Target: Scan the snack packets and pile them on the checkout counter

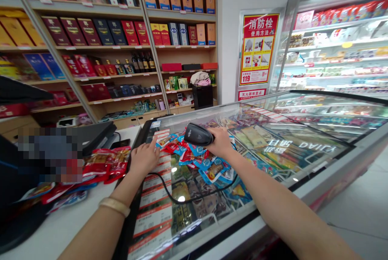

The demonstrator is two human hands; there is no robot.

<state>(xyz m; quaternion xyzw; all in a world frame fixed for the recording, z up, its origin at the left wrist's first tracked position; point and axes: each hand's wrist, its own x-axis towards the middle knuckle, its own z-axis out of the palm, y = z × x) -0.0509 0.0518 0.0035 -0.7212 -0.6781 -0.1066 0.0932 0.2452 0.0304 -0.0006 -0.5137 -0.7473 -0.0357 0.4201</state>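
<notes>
My right hand [222, 142] is wrapped round the handle of a black barcode scanner [196, 134], whose head points left over the glass freezer lid. Beneath it lies a pile of small blue and red snack packets [209, 163]. My left hand [144, 157] rests at the left edge of the glass, its fingertips near the leftmost packets; whether it grips one is too small to tell. A black cable [188, 200] loops across the glass below the pile. Red snack packets [104, 162] lie on the white counter, left of my left hand.
The glass-topped freezer [291, 187] stretches to the right. On the left, the white counter [91, 219] carries dark equipment [97, 135]. Shelves of boxed bottles [145, 46] stand behind, beside a red poster [260, 50] and a lit display fridge [339, 58].
</notes>
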